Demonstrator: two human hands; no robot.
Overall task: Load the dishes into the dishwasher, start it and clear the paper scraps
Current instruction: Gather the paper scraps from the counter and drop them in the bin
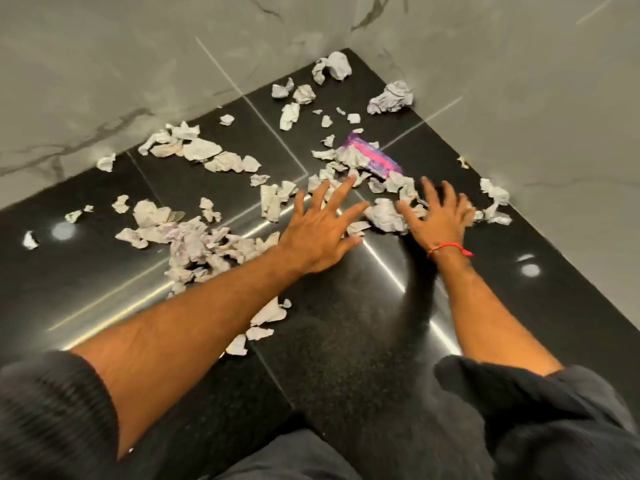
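Observation:
Crumpled white paper scraps [194, 237] lie strewn across a glossy black tiled floor [346, 323] in a corner. A pink and purple wrapper [374, 157] lies among scraps near the back. My left hand [322, 230] is spread flat, fingers straight, reaching over the scraps in the middle. My right hand [440, 216], with a red thread on the wrist, is spread with fingers splayed on a clump of scraps [388, 213]. No dishes and no dishwasher are in view.
Grey marble walls [104, 81] meet at the back and close off the corner on the left and right. More crumpled balls [391, 97] lie near the far corner. A few scraps [266, 317] sit under my left forearm.

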